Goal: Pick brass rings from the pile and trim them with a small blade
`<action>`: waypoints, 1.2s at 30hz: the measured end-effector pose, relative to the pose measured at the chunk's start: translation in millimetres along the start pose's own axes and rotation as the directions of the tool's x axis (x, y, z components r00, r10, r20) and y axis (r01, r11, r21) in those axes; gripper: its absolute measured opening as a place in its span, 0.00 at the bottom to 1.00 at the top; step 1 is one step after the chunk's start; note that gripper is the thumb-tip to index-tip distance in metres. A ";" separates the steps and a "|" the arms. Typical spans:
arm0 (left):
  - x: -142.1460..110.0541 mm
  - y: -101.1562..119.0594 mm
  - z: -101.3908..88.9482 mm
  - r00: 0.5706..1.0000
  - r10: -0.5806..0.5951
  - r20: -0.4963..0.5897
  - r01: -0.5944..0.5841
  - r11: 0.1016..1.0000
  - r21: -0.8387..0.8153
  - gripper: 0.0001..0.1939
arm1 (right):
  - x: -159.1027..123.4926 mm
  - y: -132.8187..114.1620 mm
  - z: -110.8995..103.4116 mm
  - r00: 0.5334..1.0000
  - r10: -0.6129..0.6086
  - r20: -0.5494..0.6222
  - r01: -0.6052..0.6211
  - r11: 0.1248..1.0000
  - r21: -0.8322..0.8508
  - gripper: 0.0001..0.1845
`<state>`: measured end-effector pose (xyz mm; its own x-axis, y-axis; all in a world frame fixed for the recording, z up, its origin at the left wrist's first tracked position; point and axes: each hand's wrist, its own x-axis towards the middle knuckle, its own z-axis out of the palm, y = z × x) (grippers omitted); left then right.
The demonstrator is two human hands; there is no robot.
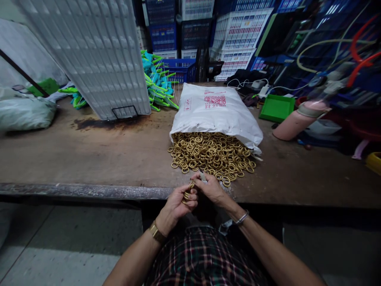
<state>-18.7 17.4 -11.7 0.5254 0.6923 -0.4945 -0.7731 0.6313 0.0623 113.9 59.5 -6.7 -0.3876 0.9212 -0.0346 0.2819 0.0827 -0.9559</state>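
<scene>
My left hand is closed around several brass-coloured rings at the table's front edge. Close against it, my right hand pinches a small flat blade, pale and partly hidden by the fingers. The blade's dark tip is near the topmost ring, but whether they touch I cannot tell. Just beyond both hands, a heap of similar loose rings spills from the open mouth of a white woven sack with red print, lying on its side.
The wooden table ends right at my hands. A stack of ribbed translucent trays stands at left, beside green and turquoise plastic pieces. At right are a green tray and a pink bottle. Crates are stacked behind.
</scene>
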 end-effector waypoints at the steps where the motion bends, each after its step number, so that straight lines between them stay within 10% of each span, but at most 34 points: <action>1: -0.3 -0.4 -0.6 1.000 -0.010 0.011 0.010 1.000 -0.001 0.06 | 0.4 -0.2 -0.2 1.000 0.005 -0.007 -0.005 1.000 0.002 0.10; 16: -9.2 -4.7 -4.0 0.991 -0.057 0.118 0.044 0.993 0.108 0.02 | 0.4 2.8 -3.0 1.000 -0.028 -0.011 0.027 0.996 -0.090 0.10; 36: -9.0 -37.7 -26.1 0.976 -0.173 -0.132 0.181 0.982 0.052 0.05 | -51.9 6.0 -4.5 0.986 0.064 0.155 -0.057 0.997 -0.051 0.11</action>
<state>-3.6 -21.7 -32.3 0.5998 0.5199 -0.6083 -0.6455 0.7636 0.0162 139.7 13.9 -9.3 -0.5004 0.8543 -0.1404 0.3476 0.0497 -0.9363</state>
